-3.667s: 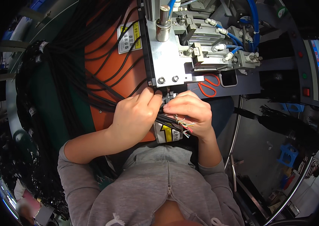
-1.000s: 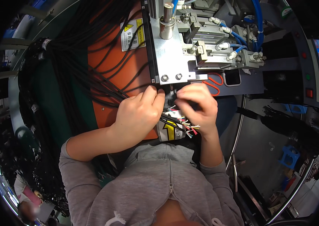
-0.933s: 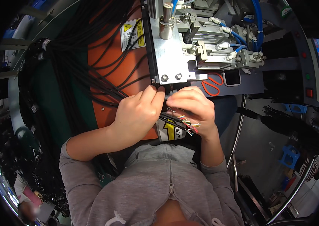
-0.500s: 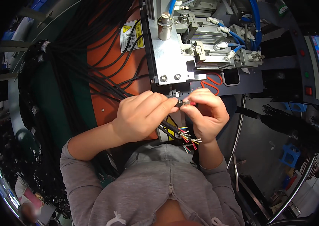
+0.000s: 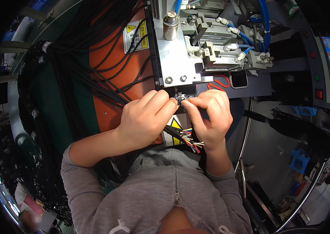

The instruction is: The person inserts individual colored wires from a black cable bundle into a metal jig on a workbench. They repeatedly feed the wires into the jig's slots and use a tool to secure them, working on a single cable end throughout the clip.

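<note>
My left hand (image 5: 147, 119) is closed around a black cable, its thumb and forefinger pinched just below the machine's front plate. Close beside it, my right hand (image 5: 211, 117) pinches thin wires (image 5: 189, 98) at that cable's end between thumb and forefinger. Both sets of fingertips meet at a small metal and black fixture (image 5: 180, 96), and they partly hide the cable end. Below my hands, several more black cables (image 5: 171, 130) end in fanned-out wires (image 5: 190, 141) of red, yellow, white and other colours.
A machine with a metal plate (image 5: 174, 58) and pneumatic cylinders (image 5: 221, 35) stands ahead. Black cables (image 5: 110, 84) run over an orange panel (image 5: 112, 107) at left. An orange-red cord (image 5: 220, 82) lies beside a recessed tray (image 5: 239, 86). A screen and buttons (image 5: 319, 94) are at right.
My right hand has shifted slightly left and its fingers have closed in toward the small fixture. The left hand has turned a little, and the loose wire ends below have moved slightly.
</note>
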Action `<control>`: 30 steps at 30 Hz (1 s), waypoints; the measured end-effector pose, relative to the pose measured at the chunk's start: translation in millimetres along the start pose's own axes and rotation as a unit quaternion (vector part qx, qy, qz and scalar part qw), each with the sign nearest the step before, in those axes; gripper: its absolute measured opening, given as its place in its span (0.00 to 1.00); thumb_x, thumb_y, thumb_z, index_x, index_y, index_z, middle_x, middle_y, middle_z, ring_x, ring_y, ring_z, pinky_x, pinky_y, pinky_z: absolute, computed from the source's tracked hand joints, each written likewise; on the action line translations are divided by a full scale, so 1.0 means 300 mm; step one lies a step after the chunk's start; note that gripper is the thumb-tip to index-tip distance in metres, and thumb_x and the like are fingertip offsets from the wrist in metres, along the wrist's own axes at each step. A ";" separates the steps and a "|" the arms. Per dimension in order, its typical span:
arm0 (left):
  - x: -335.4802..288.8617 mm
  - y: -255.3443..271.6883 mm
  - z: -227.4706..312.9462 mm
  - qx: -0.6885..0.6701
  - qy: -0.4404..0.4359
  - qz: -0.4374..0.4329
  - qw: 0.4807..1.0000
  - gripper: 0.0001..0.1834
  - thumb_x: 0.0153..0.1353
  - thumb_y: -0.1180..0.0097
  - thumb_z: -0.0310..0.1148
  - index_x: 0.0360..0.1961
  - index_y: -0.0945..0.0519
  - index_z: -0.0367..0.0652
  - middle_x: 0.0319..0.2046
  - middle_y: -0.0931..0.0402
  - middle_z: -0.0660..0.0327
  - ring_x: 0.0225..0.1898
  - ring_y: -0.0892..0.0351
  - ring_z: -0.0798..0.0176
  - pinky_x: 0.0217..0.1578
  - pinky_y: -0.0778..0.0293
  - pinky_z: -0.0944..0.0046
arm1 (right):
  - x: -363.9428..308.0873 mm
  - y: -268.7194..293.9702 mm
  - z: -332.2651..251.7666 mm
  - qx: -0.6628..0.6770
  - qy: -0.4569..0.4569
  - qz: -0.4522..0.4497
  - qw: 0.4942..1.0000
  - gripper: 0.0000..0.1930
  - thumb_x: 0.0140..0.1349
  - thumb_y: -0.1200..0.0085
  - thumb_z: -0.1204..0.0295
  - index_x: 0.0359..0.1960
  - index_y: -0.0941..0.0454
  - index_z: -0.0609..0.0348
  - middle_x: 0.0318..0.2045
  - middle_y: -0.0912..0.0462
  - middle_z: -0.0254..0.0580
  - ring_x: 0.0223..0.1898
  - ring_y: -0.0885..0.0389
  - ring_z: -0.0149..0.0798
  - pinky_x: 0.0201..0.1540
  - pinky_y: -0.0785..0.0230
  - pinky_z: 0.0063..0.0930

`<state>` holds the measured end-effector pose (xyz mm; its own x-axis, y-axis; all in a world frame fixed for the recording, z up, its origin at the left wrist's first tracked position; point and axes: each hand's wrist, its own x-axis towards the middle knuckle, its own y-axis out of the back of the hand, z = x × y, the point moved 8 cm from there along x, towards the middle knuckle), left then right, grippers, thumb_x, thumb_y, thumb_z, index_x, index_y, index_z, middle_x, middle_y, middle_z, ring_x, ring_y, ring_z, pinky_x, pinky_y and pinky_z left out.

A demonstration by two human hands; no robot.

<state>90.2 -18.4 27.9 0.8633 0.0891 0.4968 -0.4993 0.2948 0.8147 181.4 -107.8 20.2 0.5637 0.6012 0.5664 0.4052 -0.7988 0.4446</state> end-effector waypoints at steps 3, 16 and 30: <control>0.006 -0.003 0.008 -0.011 -0.021 -0.026 0.999 0.12 0.45 0.38 0.25 0.34 0.19 0.38 0.23 0.29 0.63 0.22 0.27 0.65 0.18 0.32 0.69 | -0.022 -0.031 0.098 0.100 -0.181 -0.120 0.971 0.08 0.50 0.36 0.77 0.25 0.24 0.64 0.24 0.23 0.39 0.29 0.26 0.35 0.32 0.34 0.26; -0.015 -0.068 0.033 0.103 -0.031 -0.076 0.991 0.18 0.47 0.41 0.27 0.43 0.17 0.46 0.22 0.37 0.68 0.21 0.36 0.72 0.16 0.36 0.72 | -0.045 -0.053 0.120 -0.013 -0.110 -0.075 0.991 0.02 0.52 0.42 0.79 0.25 0.23 0.64 0.25 0.22 0.44 0.28 0.25 0.44 0.32 0.33 0.34; -0.007 -0.073 0.020 0.074 -0.007 -0.066 0.995 0.16 0.47 0.41 0.27 0.40 0.17 0.45 0.22 0.36 0.67 0.21 0.32 0.71 0.18 0.34 0.71 | -0.142 -0.122 0.265 0.228 -0.312 -0.039 0.922 0.03 0.54 0.47 0.79 0.24 0.26 0.64 0.22 0.27 0.32 0.25 0.31 0.27 0.29 0.39 0.21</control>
<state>98.7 -30.9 11.0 0.9215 0.0463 0.3855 -0.3878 0.1602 0.9077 199.9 -105.8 -75.2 0.7661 0.6421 -0.0270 0.6426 -0.7646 0.0495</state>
